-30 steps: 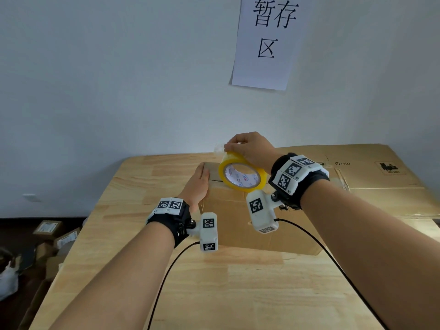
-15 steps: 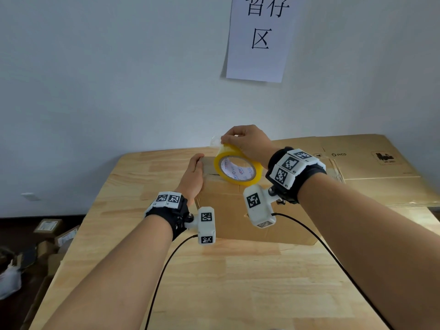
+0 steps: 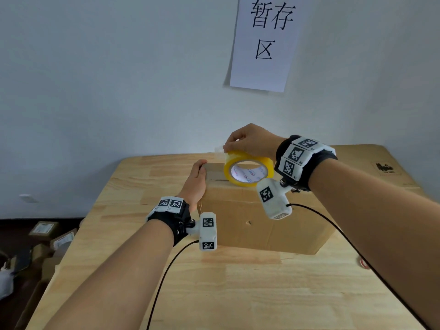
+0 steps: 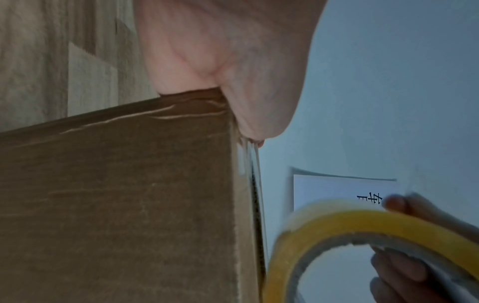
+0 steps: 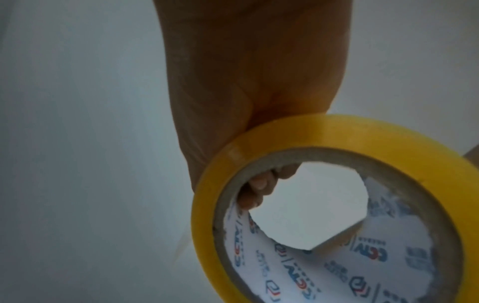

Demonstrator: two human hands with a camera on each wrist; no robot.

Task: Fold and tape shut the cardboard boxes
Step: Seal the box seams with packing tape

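A brown cardboard box (image 3: 262, 217) stands on the wooden table (image 3: 238, 294), its top flaps down. My left hand (image 3: 196, 179) lies flat against the box's upper left edge with straight fingers; in the left wrist view the palm (image 4: 220, 61) presses on the box (image 4: 116, 205) corner, where a clear tape strip runs along the edge. My right hand (image 3: 250, 141) grips a yellow tape roll (image 3: 247, 171) just above the box top and pinches its loose end. The roll (image 5: 311, 131) fills the right wrist view, fingers curled through its core.
Flattened cardboard boxes (image 3: 381, 167) lie stacked at the table's back right. A paper sign (image 3: 264, 41) hangs on the wall behind. Small boxes (image 3: 45, 228) sit on the floor to the left. Black cables trail from both wrists across the table.
Only the head camera has shifted a little. The right hand still holds the roll over the box's top left, and the left hand stays pressed on the box edge.
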